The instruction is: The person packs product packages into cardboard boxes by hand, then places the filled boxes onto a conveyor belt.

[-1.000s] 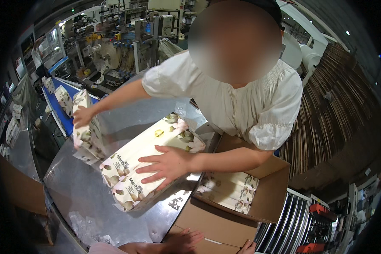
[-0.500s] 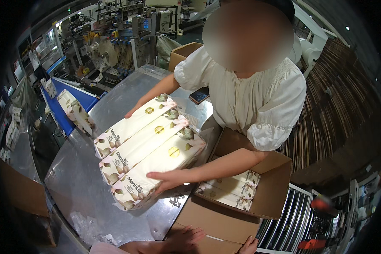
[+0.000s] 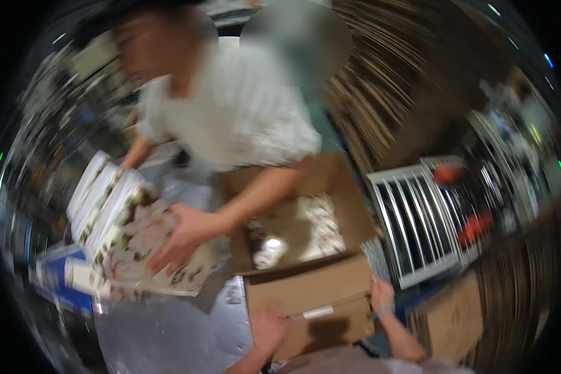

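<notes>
A cardboard box [image 3: 305,293] stands in front of me, a flap folded out toward me. Tissue packs [image 3: 296,227] with a floral print lie inside it. My left hand [image 3: 269,327] rests on the flap's left edge, its fingers blurred but apparently flat. At the right edge, my right hand [image 3: 383,294] has its fingers closed around the cardboard. Across from me, a person in a white top [image 3: 230,112] holds a row of floral tissue packs [image 3: 124,230] between both hands, left of the box and tilted up.
A metal table [image 3: 168,336] extends to the left, with a blue conveyor [image 3: 65,280] beyond it carrying another pack. To the right is a roller conveyor [image 3: 414,224] with red parts [image 3: 474,229]. Stacked flat cardboard [image 3: 380,81] rises behind, and more cardboard [image 3: 455,318] leans at lower right.
My view has swung right, blurring the picture. The other person has turned left and tipped the held packs up. More of my right forearm shows, and both my hands are at the flap's edges.
</notes>
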